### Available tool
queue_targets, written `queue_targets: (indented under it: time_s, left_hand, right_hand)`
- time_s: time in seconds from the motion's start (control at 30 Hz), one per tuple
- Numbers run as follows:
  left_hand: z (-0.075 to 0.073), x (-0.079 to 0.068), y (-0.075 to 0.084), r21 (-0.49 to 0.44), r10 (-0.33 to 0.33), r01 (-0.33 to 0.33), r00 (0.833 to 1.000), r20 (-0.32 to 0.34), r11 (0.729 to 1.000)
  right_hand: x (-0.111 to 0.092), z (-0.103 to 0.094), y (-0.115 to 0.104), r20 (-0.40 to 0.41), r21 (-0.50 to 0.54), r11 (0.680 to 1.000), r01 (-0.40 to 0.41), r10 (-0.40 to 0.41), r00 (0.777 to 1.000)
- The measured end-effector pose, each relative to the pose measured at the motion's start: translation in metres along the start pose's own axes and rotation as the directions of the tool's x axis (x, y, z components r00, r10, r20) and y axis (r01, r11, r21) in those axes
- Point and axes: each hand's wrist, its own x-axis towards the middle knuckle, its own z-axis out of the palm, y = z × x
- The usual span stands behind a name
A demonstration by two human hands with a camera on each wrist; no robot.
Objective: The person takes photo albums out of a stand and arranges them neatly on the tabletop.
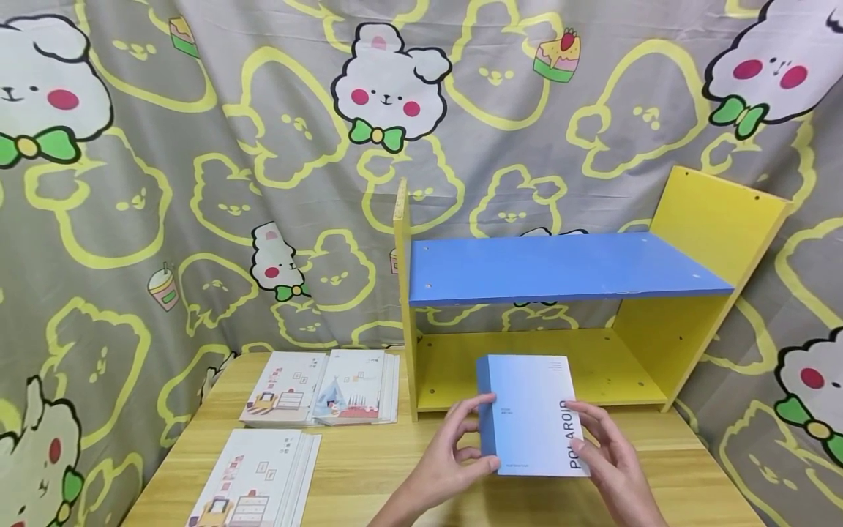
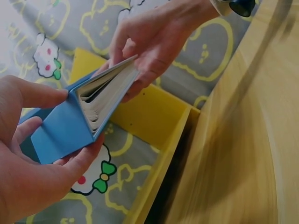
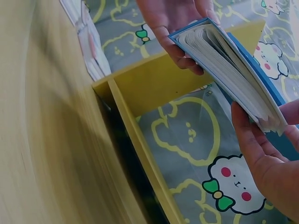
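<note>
Both hands hold up a POLAROID photo album [image 1: 530, 413], its cover fading from blue to white, above the near part of the table. My left hand [image 1: 451, 457] pinches the spine side, thumb at the lower corner and fingers along the blue spine [image 2: 63, 128]. My right hand [image 1: 609, 457] grips the opposite edge, with the thumb on the front cover. Thick, slightly fanned pages [image 3: 219, 60] show at the album's lower edge in the right wrist view. The front cover faces the head camera, tilted back.
A yellow shelf unit with a blue middle board [image 1: 566, 267] stands behind the album. Left of it lie two stacks of white illustrated booklets [image 1: 286, 388] [image 1: 352, 388], with another booklet stack [image 1: 253, 479] nearer. A patterned curtain [image 1: 276, 183] hangs behind the wooden table [image 1: 358, 468].
</note>
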Motion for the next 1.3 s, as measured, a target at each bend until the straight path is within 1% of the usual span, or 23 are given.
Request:
queue_targets:
  time_s: [0.17, 0.33, 0.6, 0.77, 0.97, 1.07, 1.3]
  left_hand:
    - [-0.005, -0.004, 0.0, 0.022, -0.008, 0.008, 1.0, -0.006, 1.0]
    - [-0.01, -0.008, 0.002, 0.036, -0.019, 0.019, 1.0, -0.004, 0.999]
    - [-0.017, -0.016, 0.002, 0.074, -0.022, 0.023, 0.999, -0.024, 0.997]
    - [-0.021, -0.02, 0.001, 0.088, -0.032, 0.036, 0.998, -0.046, 0.995]
    - [-0.025, -0.026, 0.001, 0.096, -0.036, 0.041, 0.998, -0.053, 0.995]
    - [-0.027, -0.028, 0.002, 0.097, -0.04, 0.045, 0.998, -0.057, 0.994]
    - [-0.031, -0.03, 0.003, 0.088, -0.055, 0.06, 0.997, -0.059, 0.994]
  right_hand:
    - [0.0, 0.003, 0.002, 0.03, 0.018, 1.0, 0.019, -0.02, 0.999]
    - [0.001, 0.007, 0.002, 0.035, 0.001, 1.0, 0.001, -0.001, 0.999]
    - [0.003, 0.014, 0.003, 0.045, -0.074, 0.997, -0.016, 0.019, 0.999]
    - [0.004, 0.018, 0.004, 0.026, -0.152, 0.988, -0.015, 0.019, 0.999]
    - [0.006, 0.024, 0.005, 0.025, -0.203, 0.979, -0.013, 0.019, 1.0]
    - [0.007, 0.026, 0.005, 0.035, -0.198, 0.98, -0.013, 0.021, 0.999]
    - [0.008, 0.029, 0.005, 0.063, -0.145, 0.989, -0.036, 0.046, 0.997]
